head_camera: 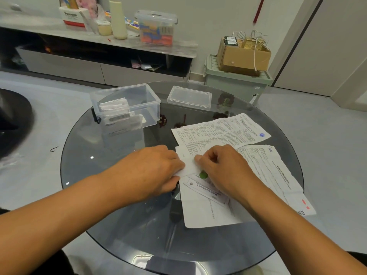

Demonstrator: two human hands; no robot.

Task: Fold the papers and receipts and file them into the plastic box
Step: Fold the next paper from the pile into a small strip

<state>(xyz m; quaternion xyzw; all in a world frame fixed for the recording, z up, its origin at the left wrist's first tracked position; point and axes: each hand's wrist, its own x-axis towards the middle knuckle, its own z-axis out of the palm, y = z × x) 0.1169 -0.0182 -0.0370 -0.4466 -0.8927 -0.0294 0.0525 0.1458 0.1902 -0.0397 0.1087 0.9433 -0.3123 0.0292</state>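
Pinching a small white slip [188, 165], left hand [151, 171] and right hand [222, 167] hide its ends — fold unclear.

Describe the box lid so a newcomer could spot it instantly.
Start at the round dark glass table. On its far side stands the open clear plastic box, which holds folded papers; the lid lies flat just to its right, apart from it. Unlike the box it is shallow and holds nothing, and unlike the printed sheets nearer the hands it is see-through plastic.
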